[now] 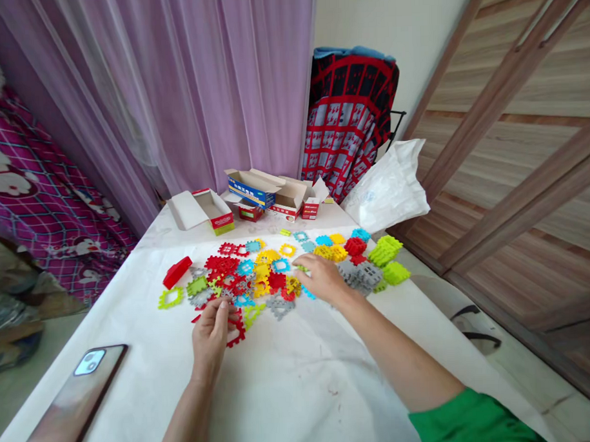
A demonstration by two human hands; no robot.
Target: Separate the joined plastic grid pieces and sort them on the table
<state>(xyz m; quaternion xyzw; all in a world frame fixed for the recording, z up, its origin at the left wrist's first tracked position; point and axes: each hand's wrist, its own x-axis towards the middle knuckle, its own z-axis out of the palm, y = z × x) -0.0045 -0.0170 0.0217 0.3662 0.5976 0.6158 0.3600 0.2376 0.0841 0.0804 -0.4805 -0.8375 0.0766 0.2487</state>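
Note:
Flat plastic interlocking building pieces in red, yellow, blue, grey and lime green lie in a mixed heap (262, 272) on the table. At the heap's near edge my left hand (212, 330) has its fingers curled over the pieces, with a red piece (237, 337) showing beside them; what lies between the fingertips is hidden. My right hand (322, 276) reaches in from the right, thumb and fingers closed about a small lime green piece (302, 268). Behind it are stacks sorted by colour: yellow (331, 252), grey (368, 276), red (355, 246) and lime green (386, 250).
Several opened cardboard boxes, one blue (250, 191), stand along the table's far edge. A white plastic bag (388, 189) is at the back right. A red block (177, 272) lies left of the heap, and a phone (73, 403) rests at the near left.

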